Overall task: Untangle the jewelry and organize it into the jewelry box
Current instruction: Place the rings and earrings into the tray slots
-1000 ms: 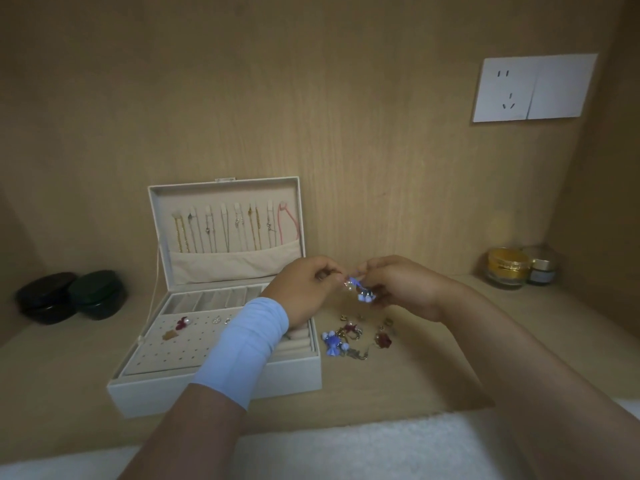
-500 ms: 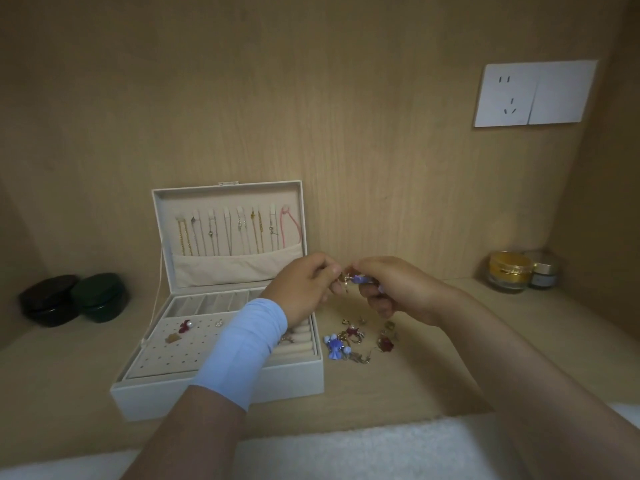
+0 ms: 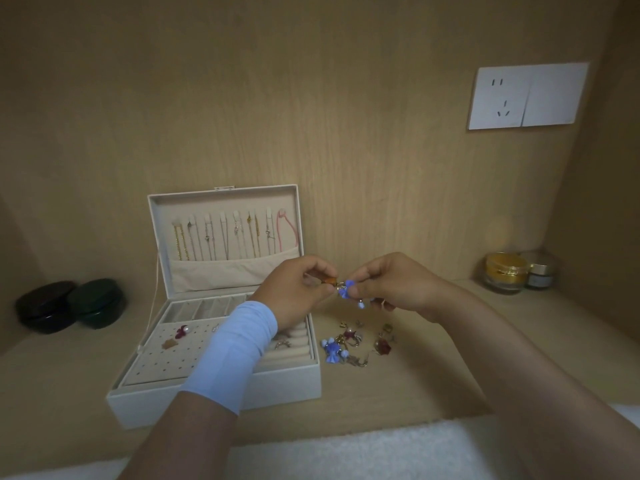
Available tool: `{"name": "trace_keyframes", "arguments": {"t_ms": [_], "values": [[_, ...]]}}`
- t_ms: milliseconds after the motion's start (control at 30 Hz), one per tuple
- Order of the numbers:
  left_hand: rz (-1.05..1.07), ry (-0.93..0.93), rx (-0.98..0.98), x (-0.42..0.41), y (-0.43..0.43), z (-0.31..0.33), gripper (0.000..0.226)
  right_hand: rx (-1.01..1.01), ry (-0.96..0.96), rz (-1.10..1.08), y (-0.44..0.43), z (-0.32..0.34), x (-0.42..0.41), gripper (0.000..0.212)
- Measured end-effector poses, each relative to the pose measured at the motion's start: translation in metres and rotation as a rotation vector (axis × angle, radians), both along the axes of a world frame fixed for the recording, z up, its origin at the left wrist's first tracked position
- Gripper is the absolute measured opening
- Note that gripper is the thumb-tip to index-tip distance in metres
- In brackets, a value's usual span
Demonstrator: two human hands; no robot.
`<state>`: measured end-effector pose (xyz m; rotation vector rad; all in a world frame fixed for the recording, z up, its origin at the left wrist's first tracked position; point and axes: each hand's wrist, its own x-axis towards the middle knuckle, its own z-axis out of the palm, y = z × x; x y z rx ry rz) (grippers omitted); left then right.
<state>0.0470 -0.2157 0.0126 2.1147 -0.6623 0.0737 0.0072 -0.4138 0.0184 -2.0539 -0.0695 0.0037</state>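
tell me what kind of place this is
Probably a home vanity shelf: a wood alcove with a wall socket, an open jewelry box and cream jars.

Bare wooden desk (image 3: 561,317) runs from the heap of blue, red and gold earrings (image 3: 356,344) to two glass jars (image 3: 505,273) in the back right corner. An open cream jewelry box (image 3: 214,400) blocks left of centre, two dark round pots (image 3: 45,306) the back left corner. Left hand (image 3: 298,292) and right hand (image 3: 398,285) pinch a blue flower earring (image 3: 348,289) above the heap.
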Motion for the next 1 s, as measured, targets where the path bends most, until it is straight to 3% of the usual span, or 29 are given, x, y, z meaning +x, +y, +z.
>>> {"name": "trace_keyframes", "arguments": {"t_ms": [200,433,633,800,1000], "values": [[-0.004,0.006,0.008,0.002,0.001,0.000,0.009,0.049,-0.027,0.036,0.000,0.001,-0.002,0.007],[-0.048,0.084,0.012,0.002,0.003,0.001,0.017,0.084,-0.158,-0.097,0.007,0.002,0.002,0.014],[-0.050,0.198,-0.051,0.002,0.003,0.003,0.029,0.026,-0.221,0.011,0.010,0.005,0.000,0.020],[-0.079,0.253,-0.124,0.003,0.006,0.004,0.033,-0.149,-0.357,0.046,0.011,0.005,-0.001,0.006],[-0.059,0.144,-0.090,0.002,0.012,0.009,0.032,-0.304,-0.483,-0.051,0.015,0.006,-0.001,0.004]]}}
